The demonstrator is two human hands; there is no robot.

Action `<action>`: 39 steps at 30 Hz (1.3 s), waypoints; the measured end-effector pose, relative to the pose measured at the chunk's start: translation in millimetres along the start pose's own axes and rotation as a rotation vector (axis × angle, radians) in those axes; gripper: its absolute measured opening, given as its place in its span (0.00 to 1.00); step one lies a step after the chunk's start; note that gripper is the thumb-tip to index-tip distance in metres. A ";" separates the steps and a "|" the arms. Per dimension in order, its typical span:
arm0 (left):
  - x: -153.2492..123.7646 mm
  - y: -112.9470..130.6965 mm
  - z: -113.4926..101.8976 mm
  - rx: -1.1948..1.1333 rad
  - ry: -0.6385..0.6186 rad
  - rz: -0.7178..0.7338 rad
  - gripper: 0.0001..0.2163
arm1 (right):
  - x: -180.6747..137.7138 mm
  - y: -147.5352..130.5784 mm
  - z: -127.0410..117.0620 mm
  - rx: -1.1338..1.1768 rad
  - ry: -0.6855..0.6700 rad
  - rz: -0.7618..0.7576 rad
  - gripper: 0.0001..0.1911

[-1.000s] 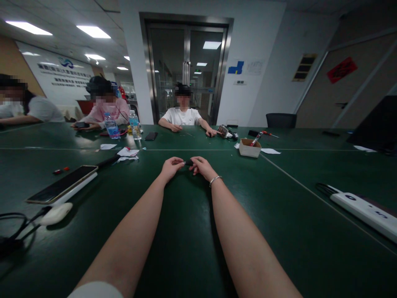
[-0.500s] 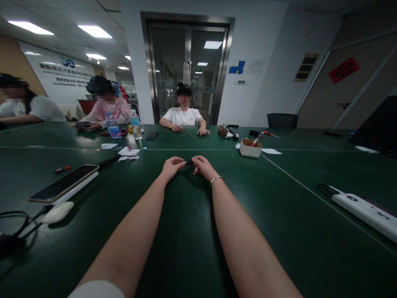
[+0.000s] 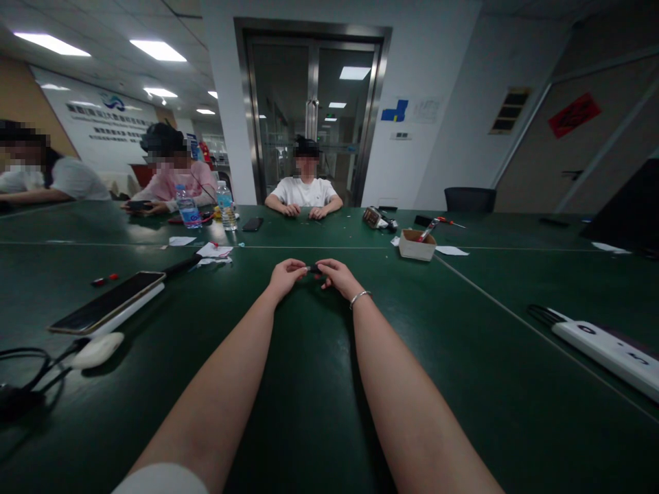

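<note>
A small dark piece with a paler, grey end [image 3: 312,268] is held level just over the green table [image 3: 303,384], between my two hands. My left hand [image 3: 286,278] pinches its pale end from the left. On the other side, the thumb and fingertips of my right hand [image 3: 337,276] are closed on the dark part; a metal bracelet [image 3: 360,298] circles that wrist. Fingertips cover much of the piece, so its exact kind cannot be made out.
To my left lie a phone [image 3: 110,302] on a white block, a white mouse-like object [image 3: 97,350] and black cables. A cardboard box [image 3: 417,246] stands ahead right; a white power strip [image 3: 607,353] lies far right. Bottles [image 3: 225,207] and co-workers [image 3: 305,193] are across the table.
My hands stay almost in place, still gripping the small dark piece. The co-worker opposite has drawn one hand inward, closer to the other.
</note>
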State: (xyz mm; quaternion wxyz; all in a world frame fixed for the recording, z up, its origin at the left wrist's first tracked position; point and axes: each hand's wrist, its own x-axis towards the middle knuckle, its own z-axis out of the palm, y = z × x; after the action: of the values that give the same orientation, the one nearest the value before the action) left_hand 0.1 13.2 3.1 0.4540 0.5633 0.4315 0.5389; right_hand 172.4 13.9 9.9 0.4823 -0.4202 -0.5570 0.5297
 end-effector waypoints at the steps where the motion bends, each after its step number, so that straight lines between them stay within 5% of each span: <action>1: 0.1 0.3 0.3 0.002 -0.005 0.000 0.13 | 0.0 0.3 0.1 0.001 -0.008 0.000 0.07; 14: -0.7 0.6 2.7 0.053 -0.086 -0.041 0.15 | 3.4 7.3 -2.3 0.050 0.002 -0.014 0.06; 22: 5.2 0.3 0.6 0.148 0.141 -0.113 0.15 | -1.2 2.7 -4.0 0.158 0.078 -0.016 0.09; 29: 6.2 -4.7 1.5 0.125 -0.005 -0.113 0.17 | -2.6 2.2 -0.6 0.047 -0.025 -0.041 0.08; 39: 4.6 -0.2 3.1 0.257 -0.041 -0.105 0.18 | -2.0 3.8 -1.4 0.063 -0.046 -0.056 0.09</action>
State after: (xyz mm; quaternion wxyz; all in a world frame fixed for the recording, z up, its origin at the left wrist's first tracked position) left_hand 3.4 17.6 3.8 0.4144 0.6043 0.5165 0.4431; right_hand 173.9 12.5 5.9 0.4973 -0.3766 -0.5625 0.5427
